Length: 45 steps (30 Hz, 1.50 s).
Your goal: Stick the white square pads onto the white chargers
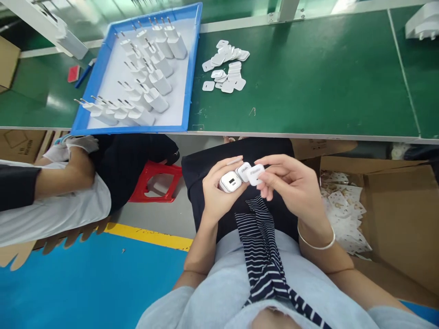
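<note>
Above my lap, my left hand [219, 183] is closed around a white charger [230, 182] whose end face shows two dark port openings. A second white piece [243, 172], with faint grey print, sits beside it at my left fingertips; how much of it my fingers cover I cannot tell. Between thumb and finger, my right hand [286, 180] pinches a small white square cover plate [255, 174] with faint print, close against the second piece. On the bench ahead lies a loose pile of similar white plates [227, 64].
A blue tray [188, 91] on the green bench [318, 82] holds several white chargers, pins up. At left sit a co-worker's gloved hands [82, 144] and a red stool [171, 185]. An open cardboard box [398, 219] with white scraps stands at right. A white adapter [423, 23] lies far right.
</note>
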{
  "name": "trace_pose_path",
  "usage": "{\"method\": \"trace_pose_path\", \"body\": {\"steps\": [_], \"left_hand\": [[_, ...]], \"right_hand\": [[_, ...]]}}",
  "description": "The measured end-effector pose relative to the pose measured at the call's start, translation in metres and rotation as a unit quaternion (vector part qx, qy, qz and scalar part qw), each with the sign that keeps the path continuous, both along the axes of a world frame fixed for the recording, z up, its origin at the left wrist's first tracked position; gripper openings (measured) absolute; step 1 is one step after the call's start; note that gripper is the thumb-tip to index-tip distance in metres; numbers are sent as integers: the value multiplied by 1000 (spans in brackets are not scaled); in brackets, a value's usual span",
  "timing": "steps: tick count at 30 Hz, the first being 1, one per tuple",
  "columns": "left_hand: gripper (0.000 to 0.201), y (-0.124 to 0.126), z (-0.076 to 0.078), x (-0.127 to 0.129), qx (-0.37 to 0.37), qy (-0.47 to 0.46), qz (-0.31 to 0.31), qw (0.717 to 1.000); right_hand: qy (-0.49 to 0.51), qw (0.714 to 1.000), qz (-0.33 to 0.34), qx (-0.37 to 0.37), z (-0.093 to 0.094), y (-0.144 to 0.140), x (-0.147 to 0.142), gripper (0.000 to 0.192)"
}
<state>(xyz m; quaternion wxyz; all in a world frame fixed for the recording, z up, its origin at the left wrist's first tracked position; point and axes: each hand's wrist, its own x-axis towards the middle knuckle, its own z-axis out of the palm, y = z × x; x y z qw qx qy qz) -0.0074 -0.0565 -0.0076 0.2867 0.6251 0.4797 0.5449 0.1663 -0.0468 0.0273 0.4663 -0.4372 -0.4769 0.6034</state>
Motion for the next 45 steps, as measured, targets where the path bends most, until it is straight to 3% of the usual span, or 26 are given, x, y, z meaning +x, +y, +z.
{"method": "trace_pose_path", "body": {"steps": [5,10,20,36,45], "left_hand": [[34,-5,3,2,35,46,2,998],[27,-16,4,7,53,68,12,996],[27,-27,9,11,68,100,30,992],[31,-14,-5,-1,61,121,10,991],[31,-9,-14,-7,42,123,19,991]], "right_hand": [[93,992,55,-62,-4,-9,-14,18],[122,986,85,-73,-10,-10,-15,21],[105,988,90,-68,-7,-14,-14,27],[77,986,104,-106,-8,1,-21,39],[40,987,122,-97,-19,8,-26,29]]}}
